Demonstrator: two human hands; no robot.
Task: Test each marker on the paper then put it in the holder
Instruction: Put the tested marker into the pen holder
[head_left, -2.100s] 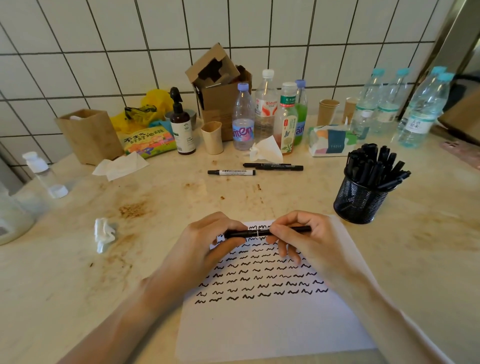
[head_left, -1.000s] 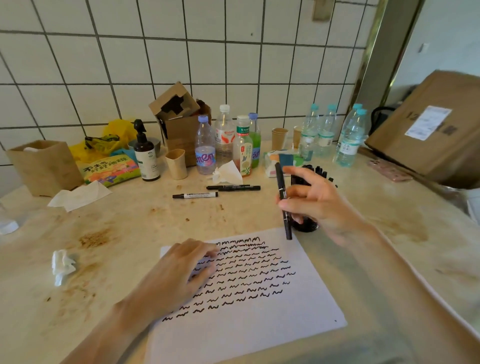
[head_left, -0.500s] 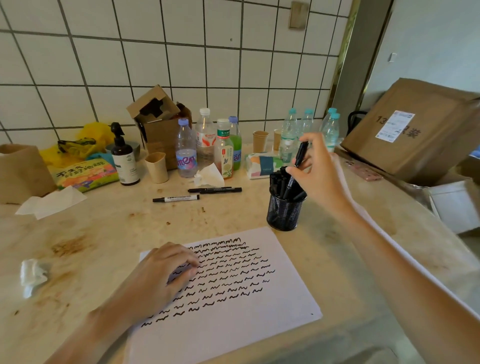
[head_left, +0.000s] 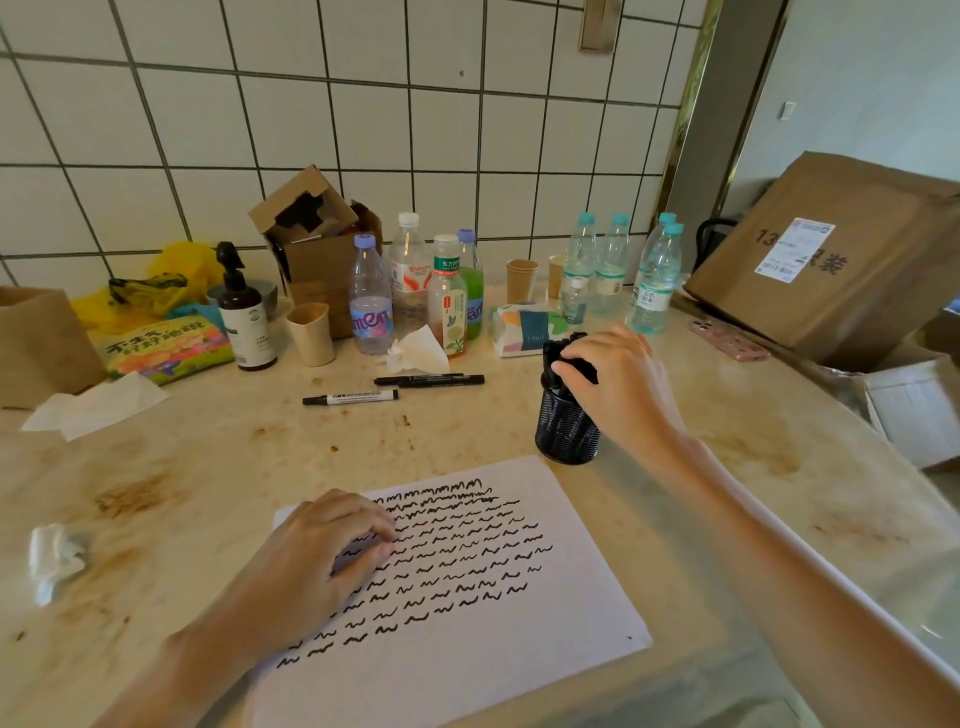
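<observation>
The right hand (head_left: 618, 384) sits over the mouth of the black mesh holder (head_left: 566, 431), its fingers curled down onto the tops of the markers packed inside; whether it grips one or only presses them in, I cannot tell. This looks like the put-away step for a tested marker. The left hand (head_left: 322, 561) rests on the paper (head_left: 467, 623), fingers loosely bent and holding nothing, pinning the sheet beside rows of black squiggles. Next, judging by the task, comes a reach to the markers lying untested on the worktop (head_left: 208, 467): a whiteboard marker (head_left: 350, 398) and two black markers (head_left: 430, 380) lying close together beyond it. The path looks open, though a crumpled tissue (head_left: 418, 351) and several drink bottles (head_left: 410, 283) stand just behind them, and the holder already looks crowded.
</observation>
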